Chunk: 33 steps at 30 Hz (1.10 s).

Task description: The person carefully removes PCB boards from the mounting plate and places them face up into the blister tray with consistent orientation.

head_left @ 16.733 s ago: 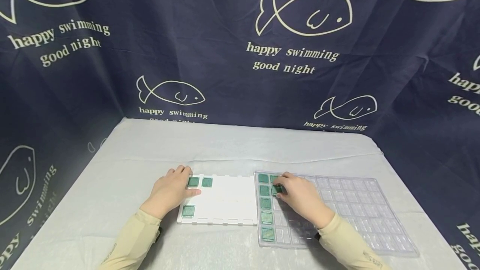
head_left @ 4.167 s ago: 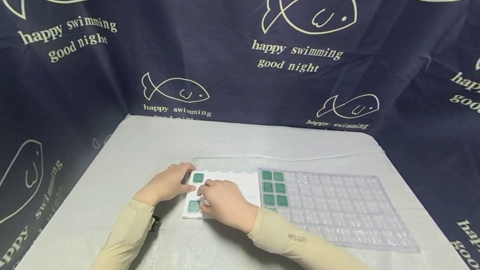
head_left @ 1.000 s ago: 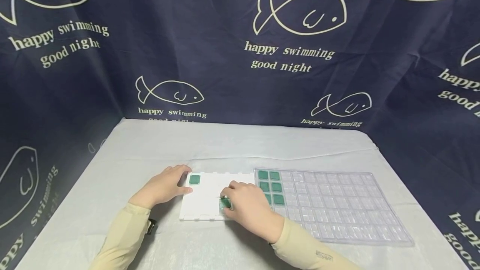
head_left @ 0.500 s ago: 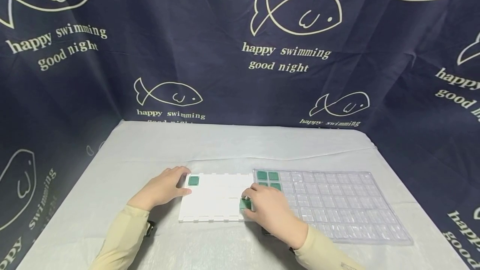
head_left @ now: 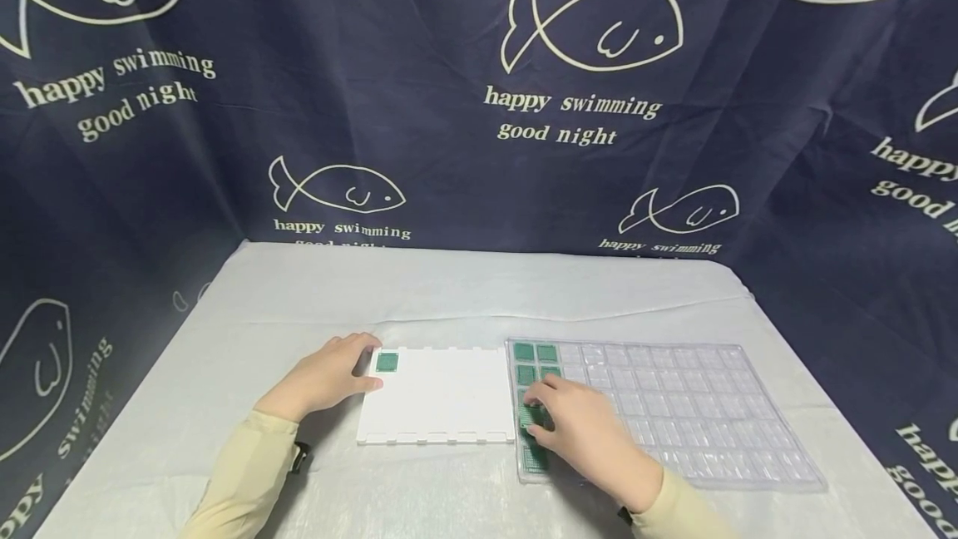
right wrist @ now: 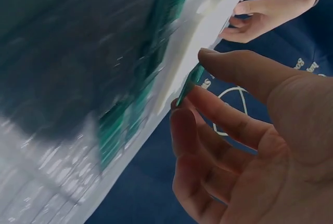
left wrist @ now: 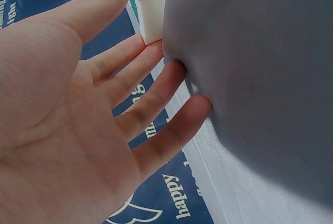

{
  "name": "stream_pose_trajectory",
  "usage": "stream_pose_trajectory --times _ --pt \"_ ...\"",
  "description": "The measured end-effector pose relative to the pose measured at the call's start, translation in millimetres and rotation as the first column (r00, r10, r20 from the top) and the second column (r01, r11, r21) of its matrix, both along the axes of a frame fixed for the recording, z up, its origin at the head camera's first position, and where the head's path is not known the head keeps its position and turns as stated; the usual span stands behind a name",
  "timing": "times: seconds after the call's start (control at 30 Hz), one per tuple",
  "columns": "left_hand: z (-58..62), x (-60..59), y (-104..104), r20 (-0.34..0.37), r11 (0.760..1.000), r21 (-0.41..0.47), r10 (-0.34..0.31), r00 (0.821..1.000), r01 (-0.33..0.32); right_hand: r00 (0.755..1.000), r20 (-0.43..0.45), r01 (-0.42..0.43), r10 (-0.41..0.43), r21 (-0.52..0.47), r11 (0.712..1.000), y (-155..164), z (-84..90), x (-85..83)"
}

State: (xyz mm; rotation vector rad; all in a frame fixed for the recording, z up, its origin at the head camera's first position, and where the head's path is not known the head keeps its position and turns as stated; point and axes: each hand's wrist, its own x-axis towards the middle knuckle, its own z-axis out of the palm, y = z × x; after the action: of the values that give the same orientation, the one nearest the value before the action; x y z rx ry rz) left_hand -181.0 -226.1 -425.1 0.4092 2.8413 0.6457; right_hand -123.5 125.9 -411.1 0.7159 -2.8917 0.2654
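Observation:
A white flat board [head_left: 441, 398] lies on the table with one green square circuit board [head_left: 387, 362] at its far left corner. My left hand [head_left: 322, 377] rests at the white board's left edge, thumb and fingers spread; in the left wrist view its fingers [left wrist: 156, 99] are extended, tips at the board's edge and tablecloth. Over the left columns of a clear compartment tray [head_left: 674, 414], my right hand [head_left: 587, 431] pinches another green circuit board [right wrist: 191, 81] between thumb and fingertips. Several more green boards [head_left: 524, 352] sit in the tray's two left columns, some hidden by the hand.
The tray stands right beside the white board, its compartments to the right holding nothing visible. White cloth covers the table [head_left: 449, 285]. A dark blue curtain [head_left: 419, 90] with fish prints hangs behind and at both sides.
My right hand has carried the pinched circuit board rightward from the white board to over the tray. The white board held three green boards earliest, now one. My left hand stays at its edge.

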Motion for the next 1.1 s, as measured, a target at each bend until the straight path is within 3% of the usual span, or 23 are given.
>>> stream_pose_trajectory --times 0.43,1.1 --pt "-0.1 0.5 1.8 0.012 1.0 0.001 0.007 1.0 -0.008 0.995 0.047 0.087 -0.087 0.013 0.996 23.0 -5.1 5.8" --pt "0.5 0.0 0.6 0.01 1.0 -0.004 0.011 1.0 -0.011 0.987 0.124 0.103 -0.105 0.02 0.994 31.1 -8.0 1.0"
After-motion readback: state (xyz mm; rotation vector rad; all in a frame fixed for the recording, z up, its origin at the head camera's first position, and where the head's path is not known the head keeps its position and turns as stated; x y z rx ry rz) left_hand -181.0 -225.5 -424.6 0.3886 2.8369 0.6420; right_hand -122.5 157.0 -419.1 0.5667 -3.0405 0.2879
